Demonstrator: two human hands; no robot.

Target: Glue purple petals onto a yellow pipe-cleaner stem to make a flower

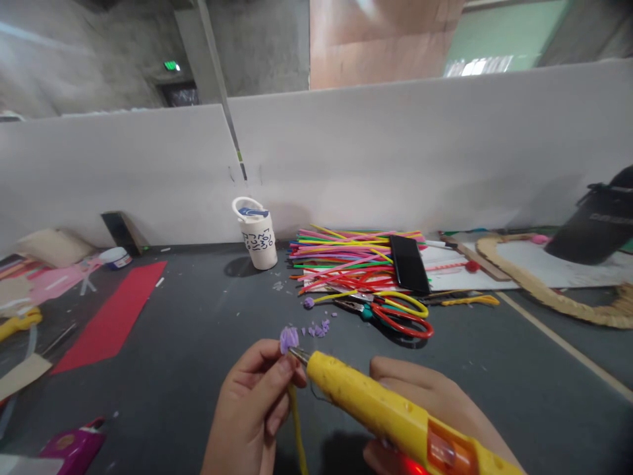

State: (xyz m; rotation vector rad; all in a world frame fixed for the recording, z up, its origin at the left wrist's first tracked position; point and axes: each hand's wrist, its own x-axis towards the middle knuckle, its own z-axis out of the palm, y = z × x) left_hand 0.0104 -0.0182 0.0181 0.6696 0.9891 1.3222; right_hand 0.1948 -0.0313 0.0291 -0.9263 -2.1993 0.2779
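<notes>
Between the thumb and fingers of my left hand [260,389] is a small purple paper flower [289,338]. A yellow-green pipe cleaner stem [297,429] hangs below it. My right hand [435,389] is wrapped round a yellow hot glue gun [368,396] with a red light glowing underneath. The gun's metal nozzle [299,355] points left and meets the base of the flower; whether glue is coming out is too small to tell. Just beyond lie small purple scraps [319,328] and another purple bud [309,303] on a yellow stem.
Scissors with red and yellow handles [403,316] and pliers [353,305] lie before a bundle of coloured pipe cleaners [341,254] and a black phone [409,264]. A white cup [260,241] stands behind. Red paper [111,316] lies left, a straw-coloured ring [544,300] right.
</notes>
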